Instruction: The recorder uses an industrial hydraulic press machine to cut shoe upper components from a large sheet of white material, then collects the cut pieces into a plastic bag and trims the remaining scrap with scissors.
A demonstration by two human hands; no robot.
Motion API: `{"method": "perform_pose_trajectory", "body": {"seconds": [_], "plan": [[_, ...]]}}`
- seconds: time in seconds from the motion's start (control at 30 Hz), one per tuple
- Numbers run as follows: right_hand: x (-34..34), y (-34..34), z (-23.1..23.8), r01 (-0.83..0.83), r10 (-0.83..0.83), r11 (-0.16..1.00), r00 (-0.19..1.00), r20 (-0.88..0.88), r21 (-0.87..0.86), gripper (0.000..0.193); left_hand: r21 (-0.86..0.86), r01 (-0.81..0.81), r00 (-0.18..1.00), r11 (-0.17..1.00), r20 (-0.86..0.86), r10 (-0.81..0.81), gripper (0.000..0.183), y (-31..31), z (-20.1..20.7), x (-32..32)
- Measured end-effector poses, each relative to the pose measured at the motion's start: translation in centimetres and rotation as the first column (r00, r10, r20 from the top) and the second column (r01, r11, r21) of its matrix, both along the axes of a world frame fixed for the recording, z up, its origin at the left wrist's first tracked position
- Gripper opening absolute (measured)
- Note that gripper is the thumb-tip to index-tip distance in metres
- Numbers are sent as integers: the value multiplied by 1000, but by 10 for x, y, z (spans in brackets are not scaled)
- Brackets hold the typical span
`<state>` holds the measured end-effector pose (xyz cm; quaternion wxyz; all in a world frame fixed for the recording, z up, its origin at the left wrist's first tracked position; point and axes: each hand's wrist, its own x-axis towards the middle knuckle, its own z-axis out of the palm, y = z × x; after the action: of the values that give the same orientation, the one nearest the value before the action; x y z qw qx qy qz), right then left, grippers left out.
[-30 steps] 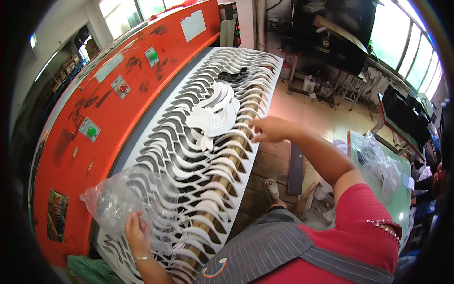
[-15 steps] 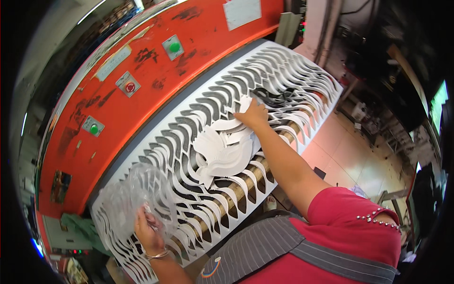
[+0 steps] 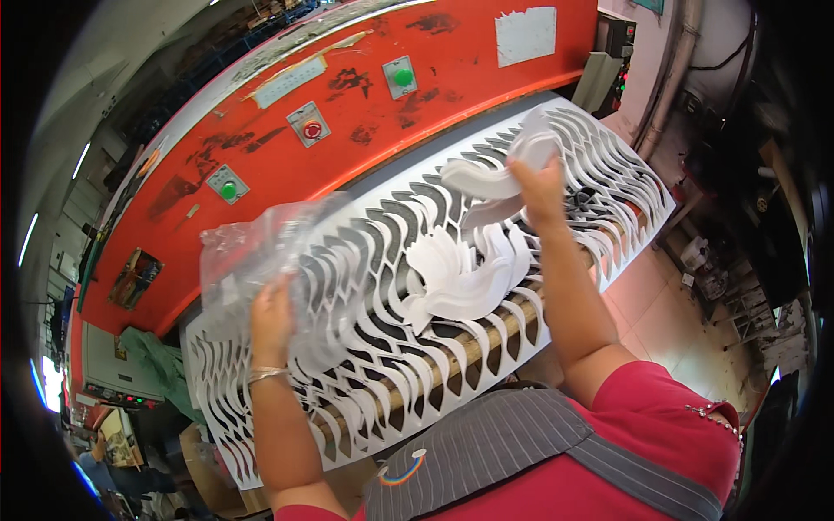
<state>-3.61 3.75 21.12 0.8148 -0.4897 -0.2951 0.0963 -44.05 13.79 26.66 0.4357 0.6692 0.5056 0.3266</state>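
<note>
My right hand (image 3: 544, 193) is raised above the sheet, its fingers closed around a bunch of curved white cut-out pieces (image 3: 479, 181). In my left hand (image 3: 273, 326) is a clear plastic bag (image 3: 248, 252), pinched near its edge and hanging partly over the left part of the sheet. Below my right hand, a loose pile of similar white pieces (image 3: 473, 291) lies fanned out. Under everything is a large white sheet (image 3: 395, 395) cut into rows of wavy strips with leaf-shaped gaps.
A red machine front (image 3: 347, 113) rises along the far side, carrying two green buttons and a red one (image 3: 312, 130). A wooden bar (image 3: 434, 369) shows through the near gaps. Green cloth (image 3: 156, 365) hangs at the left, and tiled floor (image 3: 651, 300) lies to the right.
My right hand has lifted off the sheet with a bunch of white pieces. My left hand has raised the plastic bag away from me, and the view has shifted.
</note>
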Motion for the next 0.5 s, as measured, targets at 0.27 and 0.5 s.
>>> {"method": "perform_pose_trajectory", "body": {"seconds": [0.27,0.5], "plan": [[-126,-30,81,-389,497,715,867,-30,581,40,-313,250,857,916,513,-59,35,0,30,33],[-246,33,5,-508,488,841,860,145,183,32,-206,252,576,946,817,24,40,-25,69,-12]]}}
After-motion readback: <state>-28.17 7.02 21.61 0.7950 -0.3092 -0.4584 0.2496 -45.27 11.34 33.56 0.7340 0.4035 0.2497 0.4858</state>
